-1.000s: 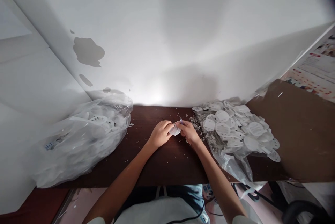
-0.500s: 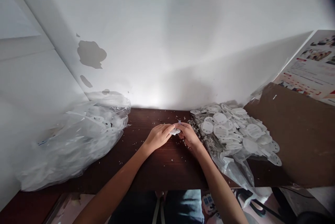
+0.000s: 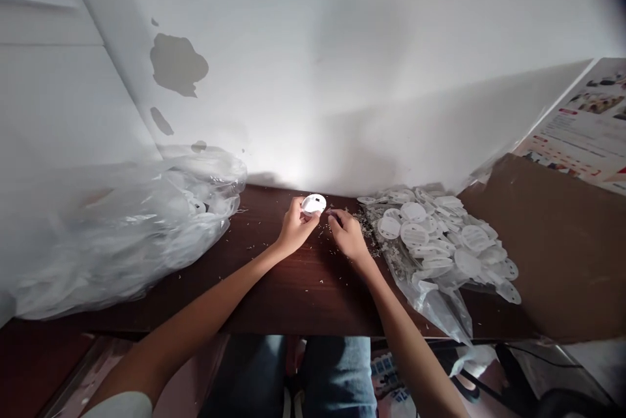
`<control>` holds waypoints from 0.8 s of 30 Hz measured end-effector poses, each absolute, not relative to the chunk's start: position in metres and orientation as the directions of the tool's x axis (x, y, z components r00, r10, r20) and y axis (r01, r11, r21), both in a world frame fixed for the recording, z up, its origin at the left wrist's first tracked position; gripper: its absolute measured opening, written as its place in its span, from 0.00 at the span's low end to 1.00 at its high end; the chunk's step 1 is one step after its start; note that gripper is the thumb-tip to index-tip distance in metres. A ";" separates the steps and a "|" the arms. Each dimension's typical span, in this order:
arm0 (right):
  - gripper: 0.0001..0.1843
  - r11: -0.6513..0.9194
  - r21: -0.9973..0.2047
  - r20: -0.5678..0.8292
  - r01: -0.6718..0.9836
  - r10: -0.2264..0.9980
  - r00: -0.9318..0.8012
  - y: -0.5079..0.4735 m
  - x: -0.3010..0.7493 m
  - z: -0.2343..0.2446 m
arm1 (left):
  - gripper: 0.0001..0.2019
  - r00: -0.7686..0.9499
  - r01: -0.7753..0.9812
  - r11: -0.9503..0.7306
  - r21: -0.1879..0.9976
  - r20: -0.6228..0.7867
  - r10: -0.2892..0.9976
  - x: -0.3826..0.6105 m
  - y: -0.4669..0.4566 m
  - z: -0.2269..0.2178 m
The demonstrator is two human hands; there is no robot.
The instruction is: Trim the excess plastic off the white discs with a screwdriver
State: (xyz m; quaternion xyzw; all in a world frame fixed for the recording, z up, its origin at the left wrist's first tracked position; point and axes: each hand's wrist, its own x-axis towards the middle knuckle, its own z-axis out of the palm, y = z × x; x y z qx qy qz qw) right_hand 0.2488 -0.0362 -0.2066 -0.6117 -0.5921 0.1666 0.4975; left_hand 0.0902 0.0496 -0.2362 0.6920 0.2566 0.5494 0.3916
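My left hand (image 3: 296,225) grips a white round plastic disc (image 3: 313,204) between thumb and fingers, tilted so its face shows a small dark rectangular slot. Just right of the disc, and apart from it, is my right hand (image 3: 346,232). Its thumb and forefinger are pinched together with the other fingers curled; what they hold, if anything, is too small to make out. Beyond the right hand lies a heap of similar white discs (image 3: 433,235), partly on a clear plastic bag (image 3: 430,300) with tiny bits along its near edge.
A large clear bag (image 3: 127,242) holding white pieces fills the left side of the dark wooden table (image 3: 313,294). Tiny white scraps are scattered over the tabletop. A brown cardboard sheet (image 3: 552,255) stands at the right, and a white wall (image 3: 274,79) rises behind.
The disc has turned its face up into view and is now in my left hand alone. My right hand has drawn slightly away from it. The view has tilted somewhat.
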 end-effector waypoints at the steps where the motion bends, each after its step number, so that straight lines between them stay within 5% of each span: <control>1: 0.15 0.215 -0.752 0.428 0.623 0.878 0.213 -0.037 0.247 -0.207 | 0.16 0.271 -0.112 -0.517 0.849 0.527 0.806 0.089 0.049 -0.237; 9: 0.14 0.248 -0.636 0.510 0.731 0.846 0.157 -0.037 0.238 -0.212 | 0.33 0.310 -0.220 -0.346 0.912 0.402 0.862 0.086 0.044 -0.235; 24: 0.07 0.322 -0.637 0.596 0.701 0.782 0.182 -0.034 0.238 -0.212 | 0.30 0.407 -0.251 -0.274 0.928 0.358 0.840 0.085 0.052 -0.239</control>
